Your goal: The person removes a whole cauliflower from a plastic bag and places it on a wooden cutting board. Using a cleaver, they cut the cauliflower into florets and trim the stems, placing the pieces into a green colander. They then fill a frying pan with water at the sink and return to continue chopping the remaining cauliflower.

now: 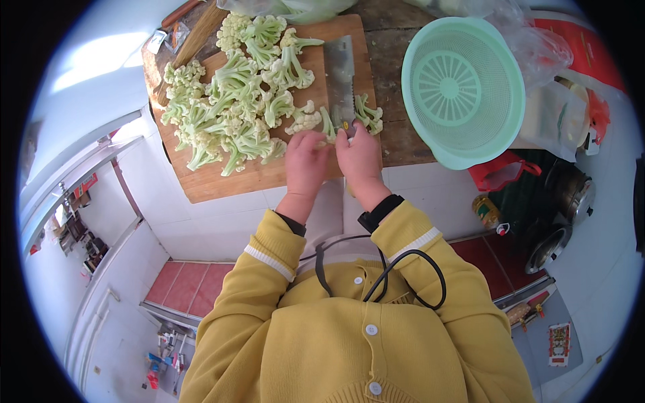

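A wooden cutting board [195, 185] carries a spread of pale green-white cauliflower florets [235, 87], mostly left of my hands. At the board's front edge, my left hand [307, 161] is closed, slightly blurred, its fingertips on a slim cauliflower piece [328, 123]. Close beside it, my right hand [361, 158] is closed round the handle end of a knife [340, 64]. The broad grey blade points away from me, over the board's right part. Another cut floret [367, 113] lies just right of the blade. My palms and part of the handle are hidden.
A mint-green colander [463, 144] stands right of the board on the worn wooden table [393, 101]. Clear plastic bags [537, 50] lie beyond it. An oil bottle [485, 211] and metal pots [547, 247] stand lower right. A black cable [440, 269] loops before my body.
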`<state>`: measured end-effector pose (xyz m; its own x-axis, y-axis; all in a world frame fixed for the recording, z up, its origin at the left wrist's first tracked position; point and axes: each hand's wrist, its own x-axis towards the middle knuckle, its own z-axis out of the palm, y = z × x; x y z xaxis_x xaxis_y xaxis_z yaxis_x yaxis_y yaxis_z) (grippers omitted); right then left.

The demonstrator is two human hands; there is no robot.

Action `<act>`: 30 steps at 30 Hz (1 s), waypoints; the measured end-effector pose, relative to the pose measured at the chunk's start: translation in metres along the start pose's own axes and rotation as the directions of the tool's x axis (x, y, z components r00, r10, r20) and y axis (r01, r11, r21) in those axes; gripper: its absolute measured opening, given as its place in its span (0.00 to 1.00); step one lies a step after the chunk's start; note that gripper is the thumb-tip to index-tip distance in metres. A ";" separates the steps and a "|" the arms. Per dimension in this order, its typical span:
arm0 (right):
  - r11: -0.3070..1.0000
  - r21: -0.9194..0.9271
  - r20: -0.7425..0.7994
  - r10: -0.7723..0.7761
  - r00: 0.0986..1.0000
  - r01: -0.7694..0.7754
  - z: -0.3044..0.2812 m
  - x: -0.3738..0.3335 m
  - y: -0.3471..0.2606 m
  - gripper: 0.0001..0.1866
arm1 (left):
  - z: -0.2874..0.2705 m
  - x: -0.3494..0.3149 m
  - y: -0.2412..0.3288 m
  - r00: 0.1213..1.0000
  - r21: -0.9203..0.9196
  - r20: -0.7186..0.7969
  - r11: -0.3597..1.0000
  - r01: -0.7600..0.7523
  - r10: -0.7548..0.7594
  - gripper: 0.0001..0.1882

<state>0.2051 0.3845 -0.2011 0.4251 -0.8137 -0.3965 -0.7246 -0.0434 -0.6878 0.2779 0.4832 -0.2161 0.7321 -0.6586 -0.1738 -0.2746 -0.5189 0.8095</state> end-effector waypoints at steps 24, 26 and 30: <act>0.996 -0.079 -0.061 -0.054 0.997 0.049 0.011 0.004 0.005 0.24 | 0.002 -0.001 -0.003 0.988 0.149 0.007 0.977 -0.153 0.153 0.13; 0.995 -0.101 -0.002 -0.017 1.000 0.017 0.011 0.004 0.005 0.24 | 0.000 -0.004 -0.008 0.998 0.035 -0.031 0.998 -0.059 0.061 0.13; 0.990 0.097 0.046 0.098 0.994 -0.102 0.009 0.010 0.006 0.22 | -0.007 -0.013 -0.015 0.945 -0.373 0.036 0.873 0.315 -0.326 0.14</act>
<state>0.2095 0.3811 -0.2149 0.3771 -0.7863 -0.4895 -0.7079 0.0961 -0.6997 0.2769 0.5034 -0.2223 0.7585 -0.4731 -0.4482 0.2237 -0.4571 0.8609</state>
